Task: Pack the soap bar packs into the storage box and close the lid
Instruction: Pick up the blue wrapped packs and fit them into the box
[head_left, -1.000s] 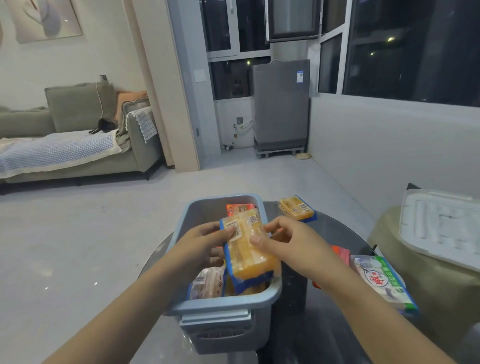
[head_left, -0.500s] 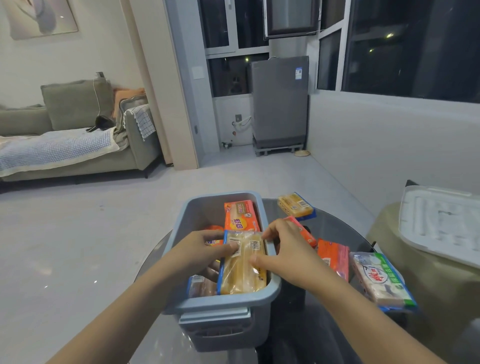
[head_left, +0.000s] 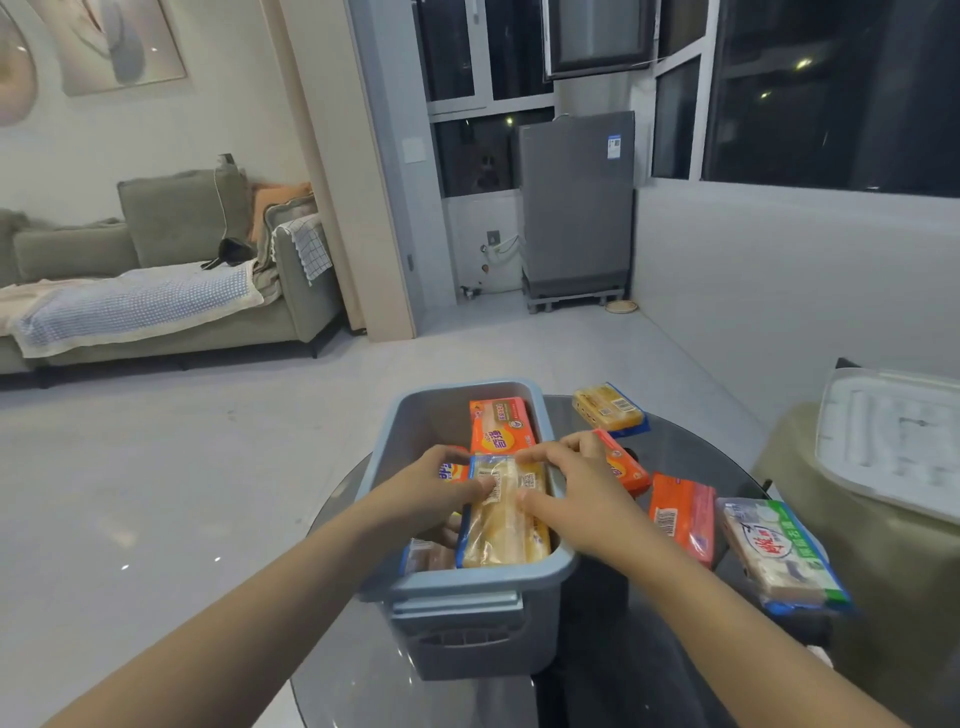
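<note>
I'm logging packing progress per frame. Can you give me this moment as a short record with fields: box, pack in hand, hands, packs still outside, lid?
box: blue storage box on the glass table, open, partly filled
pack in hand: yellow soap pack lying inside the box
hands: left hand and right hand both on that pack
packs still outside: yellow pack, two orange packs, green-and-white pack, all right of the box
lid: white lid off, at right
</note>
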